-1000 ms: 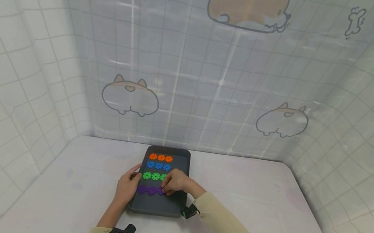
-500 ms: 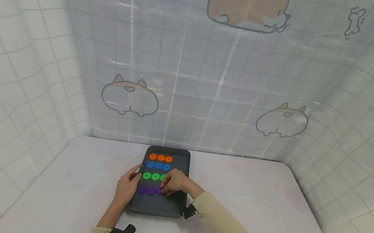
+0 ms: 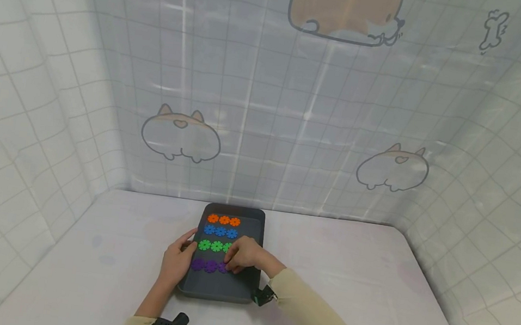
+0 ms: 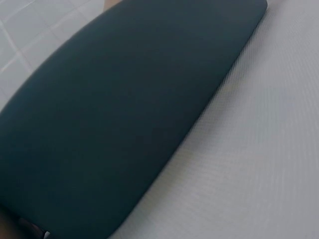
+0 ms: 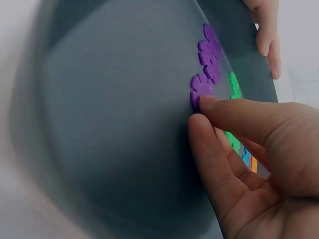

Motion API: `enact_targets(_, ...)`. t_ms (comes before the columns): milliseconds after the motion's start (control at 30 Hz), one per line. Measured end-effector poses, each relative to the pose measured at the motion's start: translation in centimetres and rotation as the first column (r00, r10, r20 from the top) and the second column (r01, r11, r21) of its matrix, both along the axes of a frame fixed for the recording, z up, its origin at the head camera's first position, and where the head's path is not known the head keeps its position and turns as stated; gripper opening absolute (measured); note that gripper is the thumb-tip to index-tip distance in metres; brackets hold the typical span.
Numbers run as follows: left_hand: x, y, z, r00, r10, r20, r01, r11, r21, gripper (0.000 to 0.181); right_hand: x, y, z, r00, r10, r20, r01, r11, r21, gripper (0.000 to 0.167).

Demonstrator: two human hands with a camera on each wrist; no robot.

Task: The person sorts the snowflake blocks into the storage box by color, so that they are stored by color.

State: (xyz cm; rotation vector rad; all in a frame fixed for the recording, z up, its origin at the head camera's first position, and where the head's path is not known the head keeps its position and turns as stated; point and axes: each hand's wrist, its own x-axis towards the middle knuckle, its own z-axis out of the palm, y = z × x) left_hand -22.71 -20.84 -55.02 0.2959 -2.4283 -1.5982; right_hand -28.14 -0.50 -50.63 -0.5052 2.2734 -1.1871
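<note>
A dark grey tray (image 3: 218,287) holds rows of flower-shaped discs in the head view. My left hand (image 3: 177,264) grips the tray's left rim, its thumb over the edge and another finger along the outside. My right hand (image 3: 244,255) reaches over the tray's right side. In the right wrist view, its thumb and forefinger pinch the edge of the nearest purple flower disc (image 5: 201,85), partly hiding it. Two more purple discs (image 5: 209,54) continue that row. Green discs (image 3: 210,245) lie beyond, the rightmost partly covered by my right hand.
Farther back in the tray are a row of blue discs (image 3: 220,231) and a row of orange discs (image 3: 224,220). The tray stands on a pale table (image 3: 340,272). A patterned curtain (image 3: 268,103) encloses the back and sides.
Both hands and the tray stay almost in place. The right fingers shift only slightly at the rightmost purple disc, and the purple row moves a tiny bit.
</note>
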Motion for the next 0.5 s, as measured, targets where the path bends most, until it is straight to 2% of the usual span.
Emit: enact_targets(500, -0.04, -0.06, 0.07, 1.0, -0.005, 0.005, 0.005, 1.0, 0.002, 0.042, 0.02, -0.04, -0.1, 1.0, -0.005, -0.013, 0.005, 1.0, 0.0, 0.01)
